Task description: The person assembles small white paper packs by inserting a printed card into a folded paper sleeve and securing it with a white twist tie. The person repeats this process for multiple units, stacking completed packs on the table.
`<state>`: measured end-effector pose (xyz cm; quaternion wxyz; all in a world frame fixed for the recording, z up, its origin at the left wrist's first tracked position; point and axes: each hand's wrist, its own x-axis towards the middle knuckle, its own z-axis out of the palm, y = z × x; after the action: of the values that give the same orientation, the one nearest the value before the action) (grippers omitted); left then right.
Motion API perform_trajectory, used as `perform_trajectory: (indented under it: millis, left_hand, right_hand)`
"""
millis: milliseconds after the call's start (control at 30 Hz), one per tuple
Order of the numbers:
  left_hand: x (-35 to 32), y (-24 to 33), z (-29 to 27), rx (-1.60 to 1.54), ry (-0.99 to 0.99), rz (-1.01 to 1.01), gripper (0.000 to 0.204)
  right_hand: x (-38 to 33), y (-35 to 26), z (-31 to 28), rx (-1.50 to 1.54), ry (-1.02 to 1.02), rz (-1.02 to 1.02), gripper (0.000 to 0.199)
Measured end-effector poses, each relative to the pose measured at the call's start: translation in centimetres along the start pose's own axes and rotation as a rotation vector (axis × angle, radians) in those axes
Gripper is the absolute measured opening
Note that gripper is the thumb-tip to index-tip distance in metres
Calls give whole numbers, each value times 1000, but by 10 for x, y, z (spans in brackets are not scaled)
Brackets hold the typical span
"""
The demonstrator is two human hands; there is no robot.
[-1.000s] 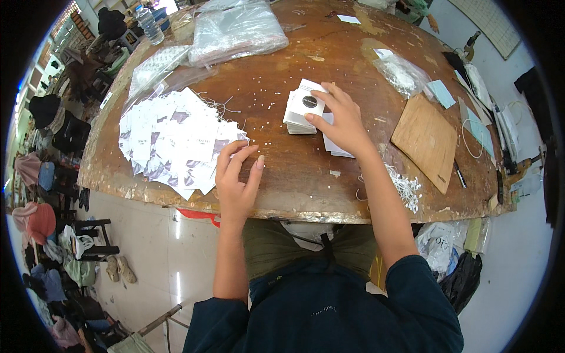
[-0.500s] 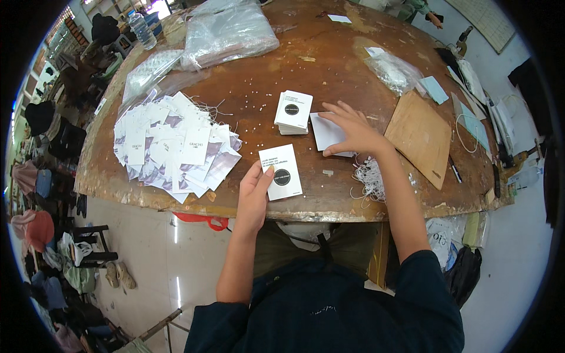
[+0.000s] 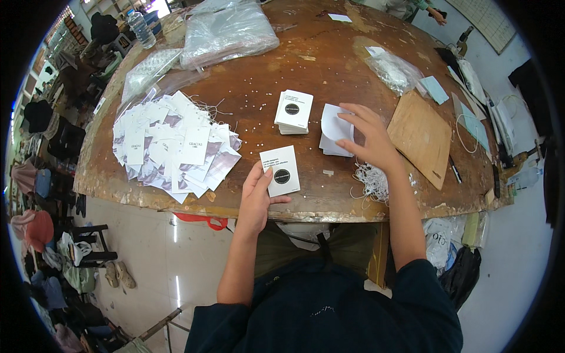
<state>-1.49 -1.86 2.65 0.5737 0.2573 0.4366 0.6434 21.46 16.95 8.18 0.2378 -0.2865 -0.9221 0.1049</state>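
Observation:
My left hand (image 3: 255, 199) pinches a white card (image 3: 280, 169) with a black circle printed on it, near the table's front edge. The thumb lies on its face. To the right, my right hand (image 3: 368, 138) grips a blank white card (image 3: 335, 125) by its right edge, fingers at the top and thumb lower down. This card bows upward over more white paper (image 3: 335, 147) beneath it. Between the hands and farther back stands a neat stack of printed cards (image 3: 292, 110), with the same black circle on top. Neither hand touches that stack.
A loose heap of white tags (image 3: 176, 147) with strings covers the left of the table (image 3: 329, 200). White string (image 3: 372, 181) lies bunched below my right wrist. A wooden board (image 3: 419, 138) and a black pen (image 3: 455, 169) are at right. Plastic bags (image 3: 226, 36) lie at the back.
My right hand has moved slightly right and drawn up the edge of the blank card, which was flat and now curves. My left hand still holds its card, with a finger now stretched out below it.

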Motion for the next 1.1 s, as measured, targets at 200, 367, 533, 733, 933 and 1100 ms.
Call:
perform_trajectory:
  millis: [200,367,533,733,933,1100]
  left_hand:
    - [-2,-4,15,-193,-64,-44,54]
    - [-7,-10,22,-30,-26,58,38]
    - [-8,-9,24,-33,-50,91,32]
    - [-11,-12,28,58,-54,150,34]
    - [-12,-14,24,63,-56,140,34]
    - [-11,-16,25,45,-43,145,35]
  right_hand:
    - [-18,-95,7,49,-85,-284,76]
    - [-21,-111,28,204,13,-200,85]
    - [-30,-116,53,1047,264,472,45]
    - [-32,-120,73,1212,434,629,19]
    - [-27,-128,70,1333,544,609,17]
    - [-23,-135,67,1266,512,628,14]
